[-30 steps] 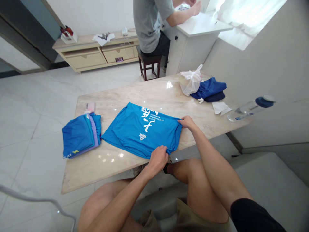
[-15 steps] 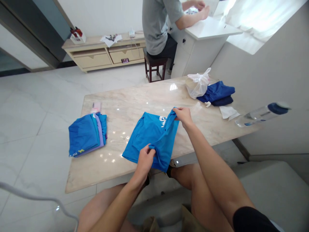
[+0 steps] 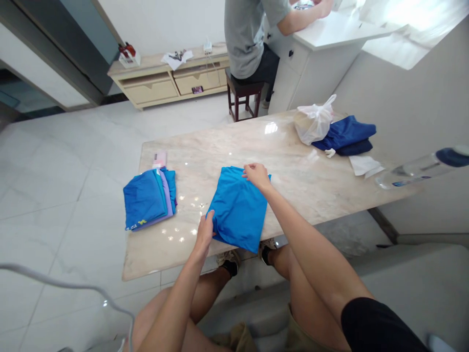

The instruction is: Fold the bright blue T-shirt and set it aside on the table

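A bright blue shirt [image 3: 240, 210] lies folded into a rough square on the marble-patterned table [image 3: 154, 259], its near corner at the front edge. My left hand [image 3: 205, 231] grips its left edge, the thumb on top and the other fingers partly hidden by the cloth. At the far edge, my right hand [image 3: 256, 175] rests over the fabric with its fingers a little apart. The shirt's white print is out of sight. To the left is a stack of folded clothes [image 3: 146, 198] in blue and purple.
A pink-and-white packet [image 3: 160, 159] lies behind the stack. Toward the right are a white plastic bag [image 3: 314, 122], dark blue cloth [image 3: 348, 134], white paper [image 3: 364, 166] and a clear bottle [image 3: 414, 173]. A person in grey [image 3: 244, 39] sits on a stool beyond the table.
The shirt's right part has been folded over, covering the white print. My right hand moved left along the far edge and loosened; my left hand shifted to the left edge. The view turned slightly left.
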The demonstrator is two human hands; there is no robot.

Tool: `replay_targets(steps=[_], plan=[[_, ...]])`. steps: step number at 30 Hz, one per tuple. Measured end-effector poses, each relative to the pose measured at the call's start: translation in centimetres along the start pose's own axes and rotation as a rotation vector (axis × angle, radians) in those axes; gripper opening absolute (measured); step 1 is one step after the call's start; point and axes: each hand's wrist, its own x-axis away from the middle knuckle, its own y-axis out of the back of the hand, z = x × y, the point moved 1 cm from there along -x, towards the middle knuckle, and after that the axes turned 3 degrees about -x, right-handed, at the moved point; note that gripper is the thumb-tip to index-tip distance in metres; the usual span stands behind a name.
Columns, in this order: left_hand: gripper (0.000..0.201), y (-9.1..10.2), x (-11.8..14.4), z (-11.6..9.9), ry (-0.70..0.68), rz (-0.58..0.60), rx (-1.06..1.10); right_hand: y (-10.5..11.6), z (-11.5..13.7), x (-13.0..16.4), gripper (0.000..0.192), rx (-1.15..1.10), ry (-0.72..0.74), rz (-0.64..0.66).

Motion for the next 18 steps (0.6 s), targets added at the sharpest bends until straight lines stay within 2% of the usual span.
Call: replay_targets(steps=[3,6,9,14,18], plan=[[0.063,-0.4,0.9,-1.8,-0.143,-0.058,-0.489,1.9,-0.6,0.6,0.024,0.286,0.115,-0.059],[0.056,-0.3,1.9,-3.6,-0.292,-0.059,-0.809,2.7,-1.7,1.1,0.027,0.500,0.169,-0.030],[0.050,0.6,2.1,-4.5,-0.325,-0.006,-0.940,2.5,-3.5,0.9,0.030,0.644,0.244,0.051],[0.060,2.4,1.7,-4.8,-0.285,0.016,-1.101,2.1,-6.4,-0.6,0.038,0.771,0.472,0.107],[0.053,2.6,2.0,-5.1,-0.272,0.108,-1.143,1.9,-6.4,-2.6,0.043,0.876,0.493,0.101]])
